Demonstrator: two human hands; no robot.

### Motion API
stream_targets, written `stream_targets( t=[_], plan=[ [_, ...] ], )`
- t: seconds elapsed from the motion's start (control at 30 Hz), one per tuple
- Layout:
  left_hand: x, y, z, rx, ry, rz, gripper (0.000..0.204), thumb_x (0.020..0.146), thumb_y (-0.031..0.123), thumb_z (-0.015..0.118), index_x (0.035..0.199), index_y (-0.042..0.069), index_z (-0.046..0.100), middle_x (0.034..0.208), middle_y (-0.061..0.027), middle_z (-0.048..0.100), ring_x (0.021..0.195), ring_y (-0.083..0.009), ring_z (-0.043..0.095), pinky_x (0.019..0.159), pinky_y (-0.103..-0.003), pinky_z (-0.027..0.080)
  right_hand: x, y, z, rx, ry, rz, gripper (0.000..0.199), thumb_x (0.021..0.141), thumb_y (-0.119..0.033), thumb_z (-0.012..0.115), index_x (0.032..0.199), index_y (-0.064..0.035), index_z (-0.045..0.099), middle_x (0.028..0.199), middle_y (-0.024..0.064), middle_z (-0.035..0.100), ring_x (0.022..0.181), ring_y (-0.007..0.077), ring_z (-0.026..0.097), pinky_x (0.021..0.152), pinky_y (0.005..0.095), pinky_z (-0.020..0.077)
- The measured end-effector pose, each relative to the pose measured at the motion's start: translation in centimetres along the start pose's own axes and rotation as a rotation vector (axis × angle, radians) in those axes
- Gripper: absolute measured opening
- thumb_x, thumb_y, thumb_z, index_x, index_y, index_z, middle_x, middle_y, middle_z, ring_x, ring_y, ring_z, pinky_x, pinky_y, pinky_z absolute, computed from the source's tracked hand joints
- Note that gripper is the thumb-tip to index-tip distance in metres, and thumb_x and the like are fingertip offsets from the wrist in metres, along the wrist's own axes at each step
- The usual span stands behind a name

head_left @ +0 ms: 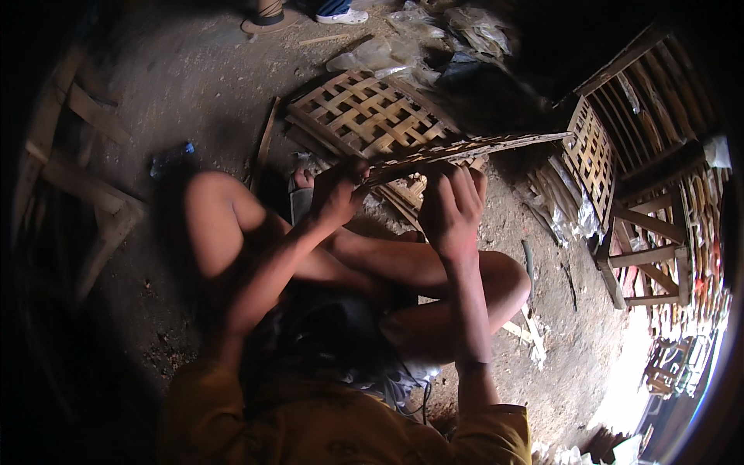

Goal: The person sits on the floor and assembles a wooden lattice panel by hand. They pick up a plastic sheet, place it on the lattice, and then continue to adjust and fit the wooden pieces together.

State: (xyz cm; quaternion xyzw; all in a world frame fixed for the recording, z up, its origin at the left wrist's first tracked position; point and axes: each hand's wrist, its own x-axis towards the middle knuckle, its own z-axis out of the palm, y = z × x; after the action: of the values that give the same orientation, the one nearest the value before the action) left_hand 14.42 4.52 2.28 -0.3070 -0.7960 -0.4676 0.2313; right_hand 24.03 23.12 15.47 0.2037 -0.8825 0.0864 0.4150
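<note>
Where light reaches, seemingly dirt floor [194, 85]

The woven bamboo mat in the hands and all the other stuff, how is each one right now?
Woven bamboo lattice panel: lifted, seen edge-on, gripped by both hands.
Left hand: closed on the panel's near edge.
Right hand: fingers curled over the panel's edge.
Second flat woven bamboo lattice: lying on the dirt floor.
Small lattice panel: leaning upright against a wooden rack.
</note>
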Motion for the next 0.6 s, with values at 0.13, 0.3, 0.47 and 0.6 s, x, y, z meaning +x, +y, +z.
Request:
stream_targets(
  t=[0.13, 0.3, 0.47, 0.6],
  plan=[
    [0.2, 0.1, 0.1, -0.027, -0.004, 0.013, 0.021, 0.086, 0.007, 0.071, 0.104, 0.004, 0.061, 0.093, -0.0183, 0.065, 0.087, -0.0410, 0.066, 0.074, -0.046, 0.052, 0.3, 0.4, 0.0, -0.002, -0.041, -0.006, 0.036, 0.072, -0.001, 0.071, 0.107, -0.0028, 0.067, 0.105, 0.0130, 0.060, 0.094, 0.0289, 0.059, 0.077, 0.0411, 0.0417],
    [-0.2, -0.2, 0.4, -0.065, 0.046, 0.089, 0.021, 0.087, 0.004, 0.069, 0.106, 0.004, 0.062, 0.095, -0.0197, 0.066, 0.088, -0.0415, 0.066, 0.074, -0.046, 0.053, 0.1, 0.0, 0.1, 0.015, -0.041, 0.065, 0.035, 0.072, 0.002, 0.068, 0.108, -0.0027, 0.067, 0.105, 0.0131, 0.061, 0.090, 0.0287, 0.058, 0.075, 0.0401, 0.0423],
    [-0.3, -0.7, 0.1, 0.015, 0.021, 0.041, 0.019, 0.090, 0.009, 0.073, 0.106, 0.004, 0.066, 0.093, -0.0173, 0.069, 0.085, -0.0386, 0.069, 0.072, -0.044, 0.053, 0.8, -0.6, -0.5, 0.056, -0.027, 0.059, 0.024, 0.076, 0.002, 0.066, 0.099, -0.0043, 0.061, 0.095, 0.0120, 0.055, 0.092, 0.0295, 0.058, 0.077, 0.0412, 0.0418],
    [0.0, 0.3, 0.2, 0.061, 0.030, 0.034, 0.018, 0.093, 0.013, 0.074, 0.107, 0.004, 0.068, 0.094, -0.0156, 0.071, 0.087, -0.0367, 0.070, 0.075, -0.043, 0.052, 0.7, -0.3, 0.0, 0.037, 0.038, 0.038, 0.021, 0.077, 0.000, 0.067, 0.097, -0.0049, 0.060, 0.095, 0.0118, 0.055, 0.093, 0.0298, 0.058, 0.078, 0.0423, 0.0429]
  ],
)
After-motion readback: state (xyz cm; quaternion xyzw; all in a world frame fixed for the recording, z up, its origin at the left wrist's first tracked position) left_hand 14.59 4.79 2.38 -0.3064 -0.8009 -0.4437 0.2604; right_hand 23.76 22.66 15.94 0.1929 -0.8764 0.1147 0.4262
